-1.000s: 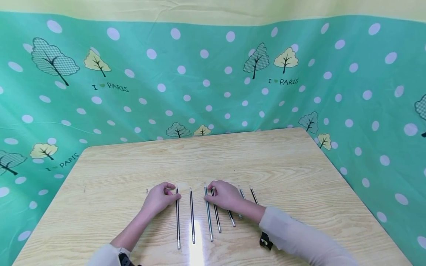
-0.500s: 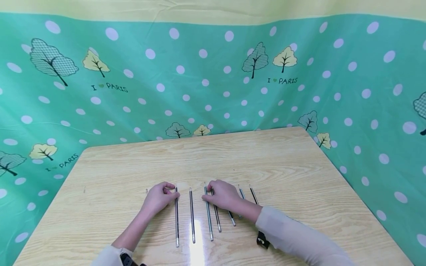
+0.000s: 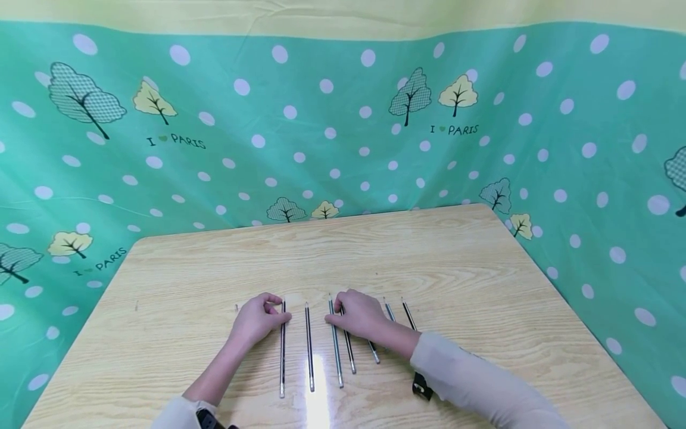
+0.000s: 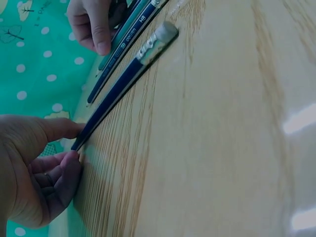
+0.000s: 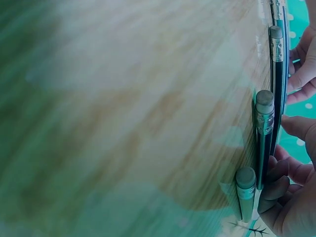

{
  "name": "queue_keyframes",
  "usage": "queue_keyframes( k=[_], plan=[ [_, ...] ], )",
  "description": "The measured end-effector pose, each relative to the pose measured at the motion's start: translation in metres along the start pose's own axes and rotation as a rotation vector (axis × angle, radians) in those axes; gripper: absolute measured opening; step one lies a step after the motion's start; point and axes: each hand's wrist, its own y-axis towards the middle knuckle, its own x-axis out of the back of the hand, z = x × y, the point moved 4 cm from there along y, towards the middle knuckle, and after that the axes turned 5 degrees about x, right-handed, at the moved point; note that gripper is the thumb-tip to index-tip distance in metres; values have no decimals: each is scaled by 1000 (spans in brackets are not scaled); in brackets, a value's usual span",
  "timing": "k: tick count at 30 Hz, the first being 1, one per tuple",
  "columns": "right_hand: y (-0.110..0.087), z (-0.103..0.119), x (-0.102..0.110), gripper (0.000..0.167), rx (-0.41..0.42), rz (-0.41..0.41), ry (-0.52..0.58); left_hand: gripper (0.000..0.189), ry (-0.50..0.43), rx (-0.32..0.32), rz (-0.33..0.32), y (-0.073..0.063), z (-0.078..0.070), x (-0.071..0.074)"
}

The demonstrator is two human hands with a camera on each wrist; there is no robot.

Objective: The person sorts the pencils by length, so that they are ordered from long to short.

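Note:
Pencils with eraser ends lie side by side on the table, tips away from me. My left hand pinches the leftmost dark pencil near its tip between thumb and fingers; the left wrist view shows its white eraser. To its right lies another dark pencil, untouched. My right hand holds the green pencil near the tip, thumb on its left and index finger on its right. A black pencil runs under that hand. My right hand and forearm partly hide further pencils.
Farther right lie a short-looking dark pencil, a blue-green pencil and a black pencil. The wooden table ends at the back against a green dotted curtain. A tiny speck lies beside my left hand.
The eraser end of the leftmost pencil has shifted slightly left, so the pencil lies straighter. My right thumb has moved a little left; the other pencils stay in place.

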Motion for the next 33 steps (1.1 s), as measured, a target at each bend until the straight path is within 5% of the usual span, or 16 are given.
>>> queue_keyframes(
  k=[33],
  plan=[
    [2, 2, -1, 34, -26, 25, 49, 37, -329, 105, 47, 7, -1, 2]
  ],
)
